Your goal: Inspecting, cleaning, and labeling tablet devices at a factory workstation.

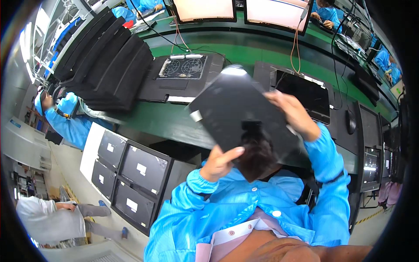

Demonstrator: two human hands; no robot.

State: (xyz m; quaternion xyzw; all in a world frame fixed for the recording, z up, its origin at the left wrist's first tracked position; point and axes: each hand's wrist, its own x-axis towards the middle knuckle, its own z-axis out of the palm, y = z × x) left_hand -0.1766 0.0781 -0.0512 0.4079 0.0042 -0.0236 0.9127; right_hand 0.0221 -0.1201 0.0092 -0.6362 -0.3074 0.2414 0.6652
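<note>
A glossy black display panel (227, 111) is tilted in front of my chest, held between both hands, with a dark reflection across its near part. My left hand (219, 163) grips its near left edge, thumb over the face and the other fingers mostly hidden. Along the right edge, my right hand (297, 114) is closed on it, fingertips at the far right side. A small white tab sticks out at the panel's left edge. Beyond my right hand, a second dark screen (303, 94) lies on a black mat, connected by a cable.
Stacked black foam trays (109, 61) rise at the far left of the green bench (166, 118). Beside them lies a panel with a circle pattern (182, 67). A tray of labelled panels (139, 170) sits lower left. A mouse (350, 121) is at right; two monitors (277, 13) stand behind.
</note>
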